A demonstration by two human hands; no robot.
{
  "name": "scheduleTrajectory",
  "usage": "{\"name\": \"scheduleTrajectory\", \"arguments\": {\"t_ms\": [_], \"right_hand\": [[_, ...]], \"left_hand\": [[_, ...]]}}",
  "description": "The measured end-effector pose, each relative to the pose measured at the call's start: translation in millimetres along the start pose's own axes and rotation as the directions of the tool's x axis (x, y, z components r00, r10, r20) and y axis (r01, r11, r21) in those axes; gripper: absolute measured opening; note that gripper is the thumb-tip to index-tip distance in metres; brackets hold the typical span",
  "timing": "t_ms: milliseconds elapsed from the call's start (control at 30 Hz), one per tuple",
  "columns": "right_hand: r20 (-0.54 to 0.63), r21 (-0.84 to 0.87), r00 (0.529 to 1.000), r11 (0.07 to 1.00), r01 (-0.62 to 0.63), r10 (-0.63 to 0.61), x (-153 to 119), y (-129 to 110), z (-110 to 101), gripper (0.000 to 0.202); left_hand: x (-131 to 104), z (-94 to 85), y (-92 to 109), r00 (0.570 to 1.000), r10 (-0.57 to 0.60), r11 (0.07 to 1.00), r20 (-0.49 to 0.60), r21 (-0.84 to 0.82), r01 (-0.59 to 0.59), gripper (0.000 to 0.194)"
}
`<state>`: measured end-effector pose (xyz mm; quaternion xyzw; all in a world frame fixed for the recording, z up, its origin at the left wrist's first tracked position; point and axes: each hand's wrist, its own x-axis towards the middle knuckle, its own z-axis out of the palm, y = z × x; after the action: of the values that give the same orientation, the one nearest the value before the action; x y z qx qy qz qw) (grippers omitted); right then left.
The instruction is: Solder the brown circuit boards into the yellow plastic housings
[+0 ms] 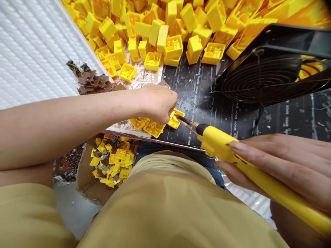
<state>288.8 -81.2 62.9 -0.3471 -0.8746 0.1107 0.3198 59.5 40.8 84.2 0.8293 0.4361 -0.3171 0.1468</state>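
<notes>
In my right hand (279,162) is a yellow soldering iron (224,139), its dark metal tip pointing left at a small yellow plastic casing piece (177,120). A thin metal tube runs alongside the tip. My left hand (157,100) is closed, its fingertips bent down at that casing piece; what they pinch is hidden. Just left of it, more yellow casing pieces (154,128) with thin wires lie at the bench's front edge, partly under my left forearm. A brown circuit board (163,83) shows behind my left hand.
Yellow plastic boxes (161,38) are heaped along the back. A black fan (261,75) stands at the right on the dark bench mat (201,100). Brown boards (94,82) are piled at the left. Below the bench, a cardboard box (89,172) holds yellow pieces.
</notes>
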Motion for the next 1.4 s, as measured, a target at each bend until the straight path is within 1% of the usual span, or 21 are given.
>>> {"name": "scheduleTrajectory", "arguments": {"t_ms": [100, 233, 400, 467, 600, 800, 933, 1067, 1200, 1267, 1300, 1367, 1400], "right_hand": [[-0.010, 0.067, 1.000, 0.998, 0.015, -0.015, -3, -2, -3, 0.051], [-0.025, 0.081, 0.998, 0.995, -0.056, 0.059, -4, -1, 0, 0.053], [-0.028, 0.065, 1.000, 0.998, 0.011, -0.009, -3, 3, 1, 0.054], [-0.030, 0.061, 0.999, 0.998, 0.017, -0.015, -3, 4, 1, 0.053], [-0.031, 0.017, 0.999, 0.999, -0.029, 0.029, -4, 3, 2, 0.043], [-0.047, 0.024, 0.998, 0.999, -0.031, 0.032, -3, 2, 4, 0.043], [-0.043, 0.006, 0.998, 0.999, -0.037, 0.037, -4, 1, 4, 0.042], [-0.013, 0.016, 0.991, 0.991, -0.133, 0.133, -3, -3, 3, 0.039], [0.013, 0.021, 0.982, 0.981, -0.191, 0.191, -2, -9, 3, 0.037], [0.010, -0.008, 0.980, 0.980, -0.197, 0.197, -3, -8, 4, 0.043], [-0.007, -0.027, 0.984, 0.984, -0.177, 0.177, -5, -6, 4, 0.048], [-0.029, -0.061, 0.995, 0.994, -0.095, 0.094, -8, 1, 4, 0.063], [-0.029, -0.074, 0.998, 0.995, -0.060, 0.058, -10, 6, 4, 0.071]], "left_hand": [[-1, -1.2, -1, 1.000, 0.004, 1.000, 0.019, 0.004, -0.004, 0.031], [-1, -2.4, -1, 0.999, 0.012, 1.000, 0.035, 0.003, -0.012, 0.031], [1, 0.7, -2, 1.000, 0.012, 1.000, -0.021, -0.017, -0.012, 0.024], [1, 2.1, -2, 0.999, 0.026, 0.999, -0.047, -0.018, -0.027, 0.021], [1, 3.1, -3, 0.996, 0.049, 0.999, -0.079, -0.005, -0.050, 0.015], [1, 2.5, -2, 0.997, 0.028, 0.998, -0.065, -0.063, -0.032, 0.013], [1, 2.7, -3, 0.998, 0.020, 0.999, -0.053, -0.040, -0.023, 0.016], [1, 3.1, -4, 0.999, 0.021, 1.000, -0.047, 0.005, -0.021, 0.019], [1, 3.7, -3, 0.998, 0.035, 0.999, -0.043, 0.033, -0.033, 0.021], [1, 4.1, -3, 0.999, 0.025, 0.999, -0.047, 0.024, -0.024, 0.021], [1, 4.2, -4, 0.998, 0.024, 1.000, -0.050, 0.013, -0.024, 0.020], [-1, 4.2, -8, 0.996, 0.057, 0.998, -0.064, -0.017, -0.058, 0.019], [-2, 4.3, -10, 0.993, 0.094, 0.995, -0.069, -0.034, -0.097, 0.018]]}}
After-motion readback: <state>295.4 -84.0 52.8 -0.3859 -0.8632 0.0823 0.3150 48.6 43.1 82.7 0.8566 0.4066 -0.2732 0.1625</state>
